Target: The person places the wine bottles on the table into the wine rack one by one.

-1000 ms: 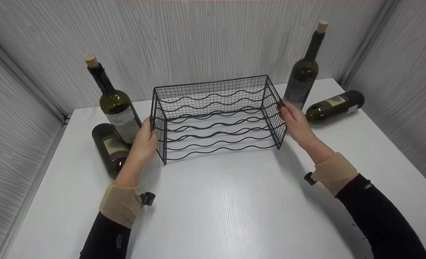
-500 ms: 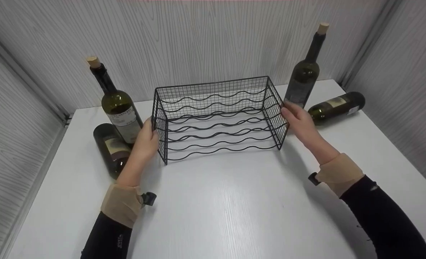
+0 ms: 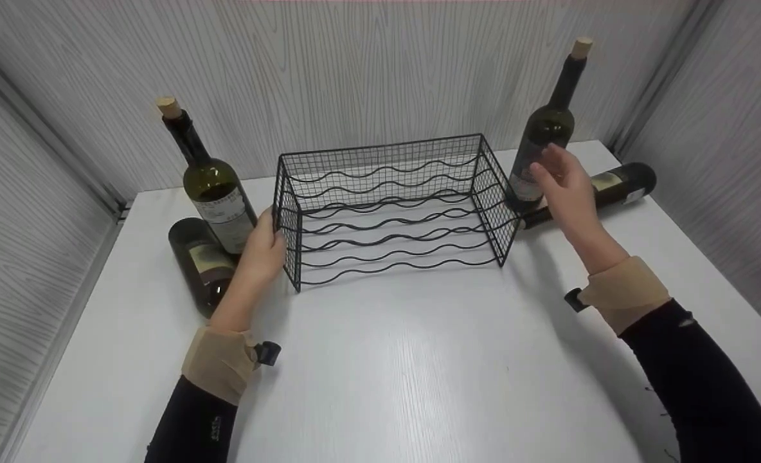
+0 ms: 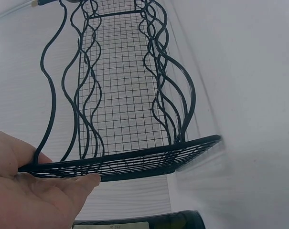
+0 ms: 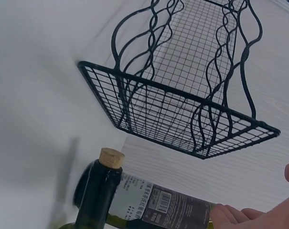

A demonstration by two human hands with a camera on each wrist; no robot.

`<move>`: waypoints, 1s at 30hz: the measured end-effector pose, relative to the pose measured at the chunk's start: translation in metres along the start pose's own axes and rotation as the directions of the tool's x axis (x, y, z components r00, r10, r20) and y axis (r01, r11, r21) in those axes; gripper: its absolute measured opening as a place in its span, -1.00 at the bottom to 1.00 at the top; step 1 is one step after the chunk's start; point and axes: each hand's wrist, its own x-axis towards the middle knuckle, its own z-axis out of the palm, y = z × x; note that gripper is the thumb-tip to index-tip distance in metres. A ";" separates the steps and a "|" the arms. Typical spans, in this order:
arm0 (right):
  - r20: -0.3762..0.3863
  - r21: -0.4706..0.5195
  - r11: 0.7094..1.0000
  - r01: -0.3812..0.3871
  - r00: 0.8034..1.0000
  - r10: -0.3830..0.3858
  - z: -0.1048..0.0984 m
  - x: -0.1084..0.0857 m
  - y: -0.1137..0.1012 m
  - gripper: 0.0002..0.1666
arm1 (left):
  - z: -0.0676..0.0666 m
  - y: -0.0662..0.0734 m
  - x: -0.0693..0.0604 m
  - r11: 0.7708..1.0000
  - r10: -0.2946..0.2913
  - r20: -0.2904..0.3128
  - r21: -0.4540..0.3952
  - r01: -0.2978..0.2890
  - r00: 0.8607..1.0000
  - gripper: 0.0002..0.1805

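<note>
A black wire wine rack [image 3: 396, 222] with wavy rods and mesh sides stands on the white table. My left hand [image 3: 261, 257] grips its left mesh side, the thumb showing along the outside of the panel [image 4: 130, 162] in the left wrist view. My right hand [image 3: 570, 193] is off the rack, fingers slightly bent, in front of a corked wine bottle [image 3: 551, 122] standing at the right. In the right wrist view its fingertips [image 5: 220, 214] lie over that bottle's dark label [image 5: 177, 207]; I cannot tell whether they touch.
Another wine bottle [image 3: 634, 180] lies at the right, partly behind my right hand, its cork [image 5: 111, 158] close to the rack. At the left, a corked bottle [image 3: 216, 193] stands beside a lying bottle [image 3: 204, 263]. Grey wood-grain panels [image 3: 380, 71] enclose the table.
My right hand has let go of the rack's right side and moved right and up to the standing bottle. The left hand stays on the rack, which has hardly shifted.
</note>
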 end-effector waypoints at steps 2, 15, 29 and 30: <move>-0.047 0.003 1.000 0.006 0.999 -0.006 -0.005 0.006 -0.002 -0.22 | 0.000 0.000 0.000 1.000 -0.001 -0.002 -0.006 0.001 1.000 -0.36; -0.192 0.002 0.996 -0.093 0.977 0.092 -0.036 0.040 -0.005 -0.03 | 0.000 -0.002 0.001 1.000 0.019 -0.010 -0.023 -0.019 1.000 -0.37; -0.158 0.004 0.962 -0.272 0.950 0.270 -0.033 0.064 0.008 0.44 | 0.001 -0.004 0.002 0.999 0.032 -0.006 0.003 -0.032 0.999 -0.36; -0.150 0.007 0.958 -0.288 0.946 0.286 -0.033 0.065 0.009 0.47 | 0.001 -0.005 0.002 0.999 0.036 -0.007 0.006 -0.036 0.999 -0.35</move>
